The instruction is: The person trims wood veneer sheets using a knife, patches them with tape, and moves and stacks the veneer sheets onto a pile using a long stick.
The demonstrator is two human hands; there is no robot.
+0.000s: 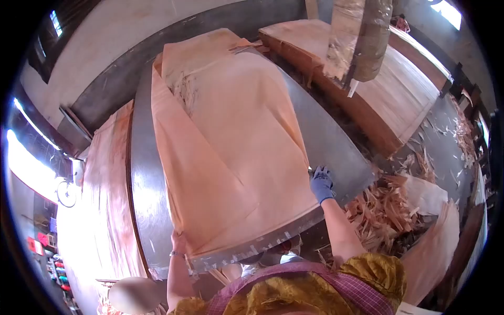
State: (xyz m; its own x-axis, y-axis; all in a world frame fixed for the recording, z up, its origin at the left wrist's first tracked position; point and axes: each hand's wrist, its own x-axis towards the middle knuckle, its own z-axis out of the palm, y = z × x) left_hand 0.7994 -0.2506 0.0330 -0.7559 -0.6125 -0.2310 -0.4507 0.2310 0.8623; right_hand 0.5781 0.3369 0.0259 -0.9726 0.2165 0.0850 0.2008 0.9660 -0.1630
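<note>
A large orange-pink sheet (247, 121) lies on a grey metal table (331, 136), with a long fold running down its left side and a rough, torn patch near its upper left. My left hand (179, 242), bare, is at the sheet's lower left corner; its fingers are too small and merged with the sheet to make out. My right hand (322, 184), in a blue-grey glove, rests on the table beside the sheet's lower right edge, its fingers spread and partly bent.
Stacks of thin sheets stand left (107, 184) and right (388, 100) of the table. A wrapped post (362, 42) hangs over the right stack. Shredded scraps (386, 215) are heaped at the lower right. A blurred round shape (135, 295) is at the lower left.
</note>
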